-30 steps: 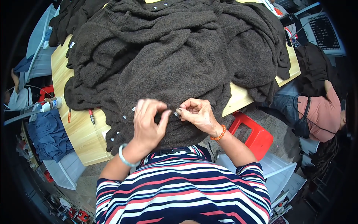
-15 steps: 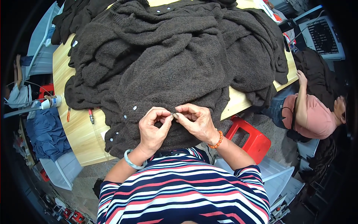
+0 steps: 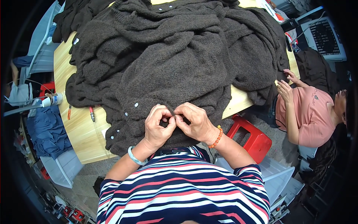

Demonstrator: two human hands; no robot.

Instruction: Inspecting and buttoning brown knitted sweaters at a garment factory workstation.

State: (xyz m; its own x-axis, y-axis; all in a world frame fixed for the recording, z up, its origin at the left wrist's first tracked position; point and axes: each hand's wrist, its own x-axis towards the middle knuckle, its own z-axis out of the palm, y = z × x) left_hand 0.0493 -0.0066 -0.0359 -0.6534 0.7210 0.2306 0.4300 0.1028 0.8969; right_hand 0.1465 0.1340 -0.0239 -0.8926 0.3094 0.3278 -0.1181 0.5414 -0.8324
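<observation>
Left hand [image 3: 158,125] and right hand [image 3: 195,122] are pinching, fingertips close together, over the brown knitwear [image 3: 167,67] spreading across the table [image 3: 87,142]; anything gripped is hidden. Pale button-like pieces [image 3: 126,114] are already dotting it; what's remaining, I can't tell.

Navy, white and coral striped shirt [image 3: 182,190], pale bangle [image 3: 133,158], orange-beaded bracelet [image 3: 219,138]

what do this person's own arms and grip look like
The left grip and right grip are bare, ungloved hands; the left wears a smooth pale green bangle, the right an orange beaded bracelet. The short sleeves are striped navy, white and coral.
</observation>
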